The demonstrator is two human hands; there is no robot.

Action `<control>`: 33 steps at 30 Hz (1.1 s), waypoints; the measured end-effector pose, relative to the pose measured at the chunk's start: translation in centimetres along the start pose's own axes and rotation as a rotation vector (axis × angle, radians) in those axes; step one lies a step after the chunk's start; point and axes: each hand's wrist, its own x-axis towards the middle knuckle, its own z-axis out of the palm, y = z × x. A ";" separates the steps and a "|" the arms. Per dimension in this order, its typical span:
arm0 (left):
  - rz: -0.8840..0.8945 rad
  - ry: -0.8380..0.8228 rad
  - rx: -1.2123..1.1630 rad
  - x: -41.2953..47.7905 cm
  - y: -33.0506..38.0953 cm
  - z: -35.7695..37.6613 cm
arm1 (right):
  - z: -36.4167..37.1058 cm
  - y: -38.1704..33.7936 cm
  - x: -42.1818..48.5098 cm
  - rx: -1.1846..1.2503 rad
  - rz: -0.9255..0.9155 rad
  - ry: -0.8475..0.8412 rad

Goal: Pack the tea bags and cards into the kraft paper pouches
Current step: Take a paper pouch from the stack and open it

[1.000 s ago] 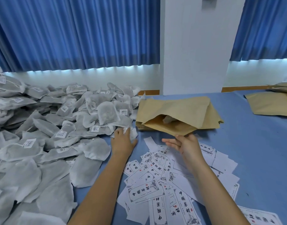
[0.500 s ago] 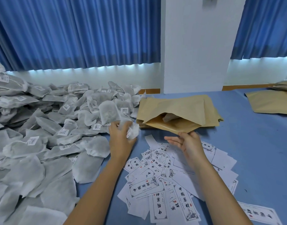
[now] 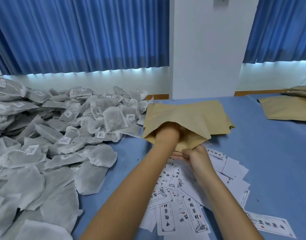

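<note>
Head view, left hand (image 3: 167, 131) deep inside the open pouch (image 3: 183, 115) on the blue table (image 3: 269, 161), fingers hidden so its grip cannot be told, right hand (image 3: 197, 157) pinching the pouch's lower lip, tea bags (image 3: 62, 135) heaped at left, cards (image 3: 183, 196) scattered under the forearms

The far side of the room is hung with pleated blue curtains (image 3: 79, 32), split by a broad white pillar (image 3: 205, 49). Daylight is let in along their lower hems, where a pale wall (image 3: 96, 80) is lit bluish-white. A brown skirting strip (image 3: 259, 92) is seen at the pillar's foot. The worktop (image 3: 269, 161) is covered in matte blue material.
</note>
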 end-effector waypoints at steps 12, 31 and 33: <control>0.189 0.759 -0.456 -6.1 -5.5 2.4 | -1.1 -0.8 0.6 0.161 -0.042 0.027; 0.592 1.065 -0.081 -6.4 -5.7 3.8 | -1.4 -0.1 1.6 0.108 -0.031 0.119; 0.645 1.082 -0.138 -5.9 -4.2 2.6 | -1.3 -0.1 1.6 0.122 -0.026 0.120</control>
